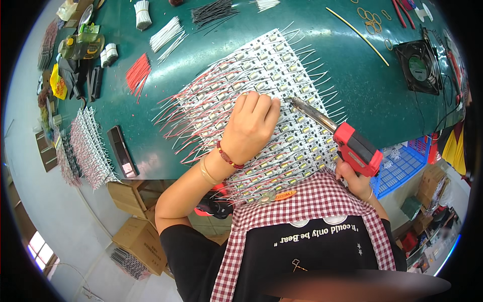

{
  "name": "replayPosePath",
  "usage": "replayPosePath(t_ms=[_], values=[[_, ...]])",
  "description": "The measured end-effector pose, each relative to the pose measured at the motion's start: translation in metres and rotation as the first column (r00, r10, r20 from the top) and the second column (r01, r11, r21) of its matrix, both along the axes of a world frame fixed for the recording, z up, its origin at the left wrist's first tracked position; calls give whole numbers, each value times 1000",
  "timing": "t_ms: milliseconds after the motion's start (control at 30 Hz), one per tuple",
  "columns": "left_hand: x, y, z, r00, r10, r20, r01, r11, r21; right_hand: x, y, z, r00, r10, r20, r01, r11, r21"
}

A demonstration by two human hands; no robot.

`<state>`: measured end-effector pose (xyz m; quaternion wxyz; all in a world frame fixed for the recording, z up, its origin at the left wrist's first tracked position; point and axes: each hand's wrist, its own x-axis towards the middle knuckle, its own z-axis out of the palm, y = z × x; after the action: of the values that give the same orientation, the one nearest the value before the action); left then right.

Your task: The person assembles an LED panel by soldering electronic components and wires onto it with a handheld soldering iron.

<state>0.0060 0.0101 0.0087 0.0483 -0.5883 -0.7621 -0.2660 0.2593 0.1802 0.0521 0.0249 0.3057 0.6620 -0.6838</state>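
Observation:
A white panel of small circuit boards (274, 55) lies tilted on the green table, reaching to the front edge by my apron. Red and white wires stick out along its left side, and pale wires along its right. My left hand (251, 123) rests over the panel's middle, fingers curled together; what they pinch, if anything, is hidden beneath them. In my right hand (354, 181) is a red and black soldering gun (358, 148). Its metal tip points left and comes down close to the boards, just right of my left fingers.
Bundles of red wires (138, 74), white wires (167, 34) and black wires (214, 12) lie at the back. A black fan (420, 68) stands at right, near rubber bands (371, 24). A blue basket (400, 171) sits below. Wired panels (91, 146) and a black case (122, 151) lie left.

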Motion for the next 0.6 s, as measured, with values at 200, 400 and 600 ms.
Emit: replayPosePath(t_ms=[200, 400, 600], values=[[2, -1, -3, 999, -4, 32, 2, 998, 67, 3, 3, -4, 999, 33, -34, -33, 999, 6], [1, 1, -2, 999, 0, 37, -2, 998, 60, 8, 3, -12, 999, 46, -26, -46, 999, 18], [1, 2, -2, 999, -11, 52, 9, 999, 46, 5, 1, -15, 988, 143, -62, -126, 967, 224]])
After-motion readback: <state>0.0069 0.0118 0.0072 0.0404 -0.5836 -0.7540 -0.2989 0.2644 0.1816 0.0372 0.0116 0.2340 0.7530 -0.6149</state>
